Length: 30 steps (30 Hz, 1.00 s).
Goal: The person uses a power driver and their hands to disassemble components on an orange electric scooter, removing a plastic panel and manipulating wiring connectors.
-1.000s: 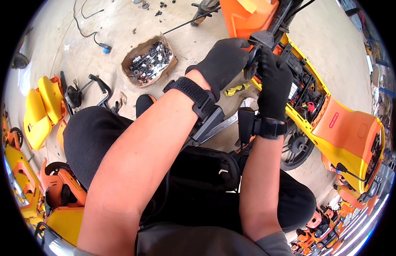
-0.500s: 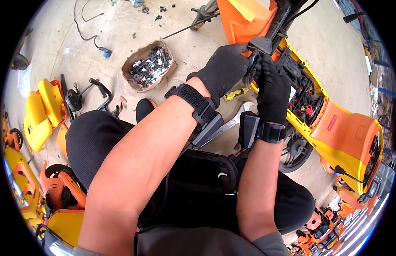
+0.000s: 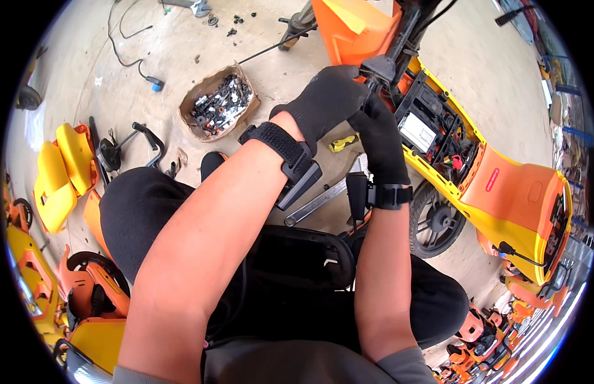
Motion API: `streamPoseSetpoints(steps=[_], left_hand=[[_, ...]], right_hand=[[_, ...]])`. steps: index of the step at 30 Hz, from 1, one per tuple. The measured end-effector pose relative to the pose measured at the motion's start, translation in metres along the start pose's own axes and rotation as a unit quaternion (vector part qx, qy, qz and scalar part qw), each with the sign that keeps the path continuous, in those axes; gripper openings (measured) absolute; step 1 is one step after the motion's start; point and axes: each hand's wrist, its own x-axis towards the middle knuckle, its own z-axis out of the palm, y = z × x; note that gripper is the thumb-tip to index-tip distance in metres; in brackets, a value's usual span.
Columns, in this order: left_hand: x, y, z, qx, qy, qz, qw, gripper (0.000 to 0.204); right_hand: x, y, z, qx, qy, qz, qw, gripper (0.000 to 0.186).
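Note:
Both my hands wear black gloves and meet at the dark steering column (image 3: 378, 67) of a yellow and orange scooter (image 3: 468, 195). My left hand (image 3: 330, 99) has its fingers curled in beside the column, closed on something I cannot make out. Just right of it, my right hand (image 3: 380, 137) reaches up with bent fingers that touch the left ones. What its fingertips grip is hidden by the gloves. Below the hands, a yellow and black tool (image 3: 343, 143) lies on the floor. A large metal wrench (image 3: 317, 202) rests nearer to me, partly behind my right wrist.
An open cardboard box (image 3: 189, 120) of loose screws and small parts stands on the floor at left. Yellow panels (image 3: 54, 179) lie further left. The scooter's front wheel (image 3: 437, 221) is near my right knee. An orange front panel (image 3: 357, 32) rises beyond my hands.
My right hand has moved left and slightly down from the column, turning its fingers toward my left hand. More of the scooter's open compartment now shows. The view has shifted slightly.

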Motion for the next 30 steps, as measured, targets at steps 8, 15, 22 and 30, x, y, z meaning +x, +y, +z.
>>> streamPoseSetpoints(steps=[8,15,22,30], left_hand=[[0.042,0.044,-0.013,-0.091,0.026,-0.225,0.97,0.049],[0.076,0.039,-0.024,0.034,-0.116,-0.291,0.949,0.057],[0.091,0.029,-0.02,0.007,-0.169,-0.275,0.946,0.051],[0.09,0.036,-0.019,0.04,-0.192,-0.306,0.932,0.044]], right_hand=[[0.023,0.029,-0.006,-0.093,0.002,-0.199,0.976,0.018],[0.023,0.008,-0.005,-0.05,-0.047,-0.053,0.996,0.03],[0.035,0.029,-0.001,0.014,-0.004,-0.06,0.998,0.046],[0.022,0.02,-0.005,-0.004,0.019,-0.05,0.999,0.043]])
